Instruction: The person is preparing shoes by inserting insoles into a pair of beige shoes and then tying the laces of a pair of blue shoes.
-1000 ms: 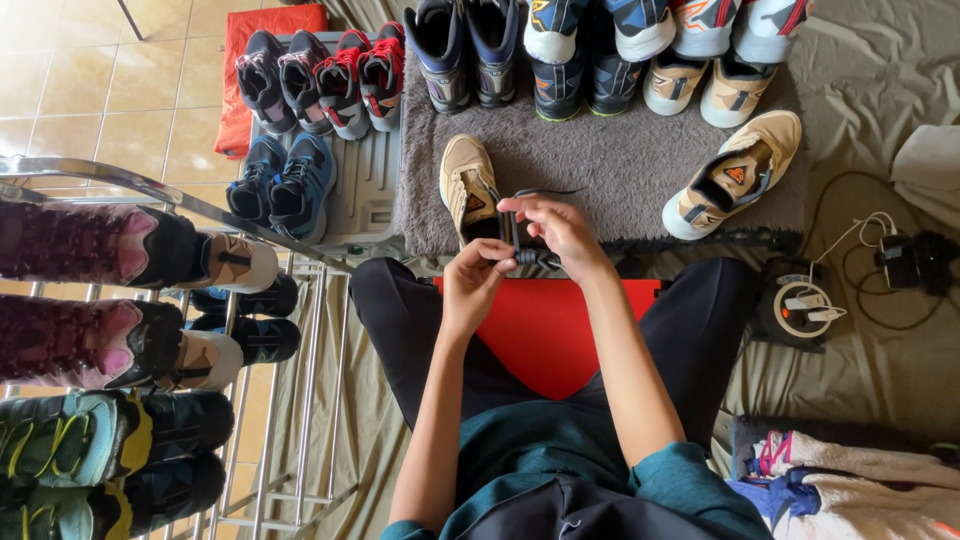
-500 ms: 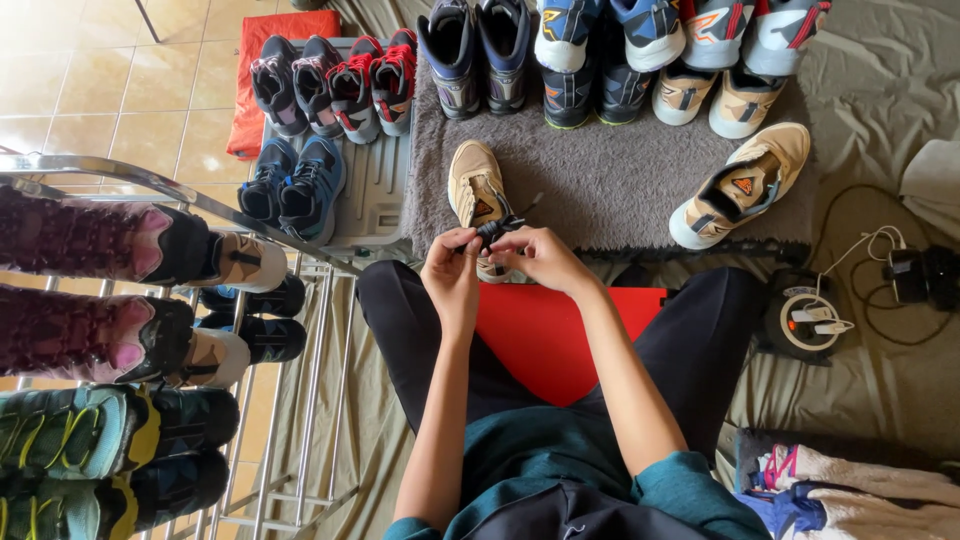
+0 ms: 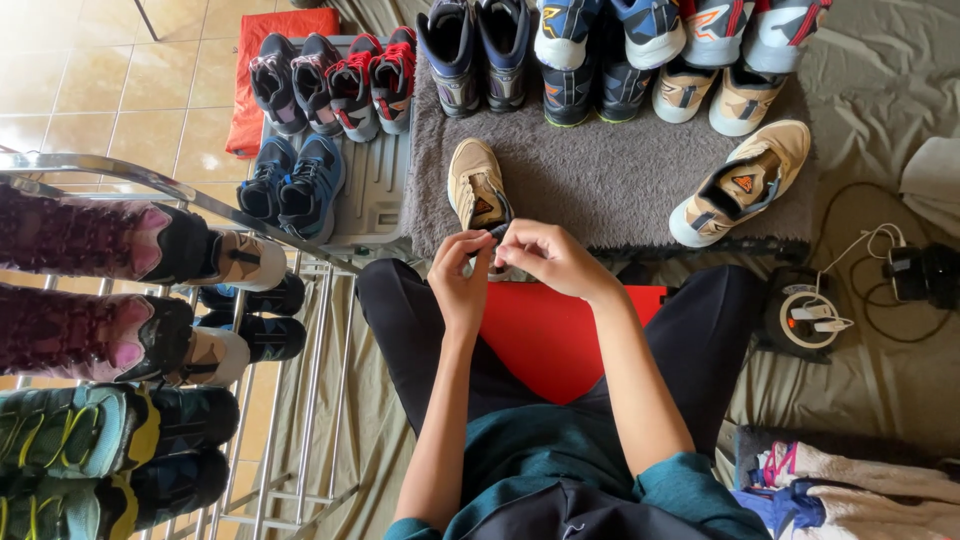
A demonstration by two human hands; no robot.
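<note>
**Both hands on the tan shoe's laces**

Sat cross-legged behind the grey mat [image 3: 600,180]. Left hand [image 3: 462,280] and right hand [image 3: 545,258] met at the mat's near edge, each grip pinching the dark laces of the tan shoe [image 3: 476,185]. Tan shoe upright on the mat's near left part, its partner [image 3: 740,185] tilted at the mat's right. Red flat pad [image 3: 545,335] just below the mat, across the lap.

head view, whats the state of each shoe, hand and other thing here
tan shoe: upright on grey mat, heel end under the hands
left hand: fingers pinched at the shoe's dark laces
right hand: fingers pinched at the same laces
second tan shoe: lying tilted on mat, untouched
blue shoes: paired on grey tray
</note>
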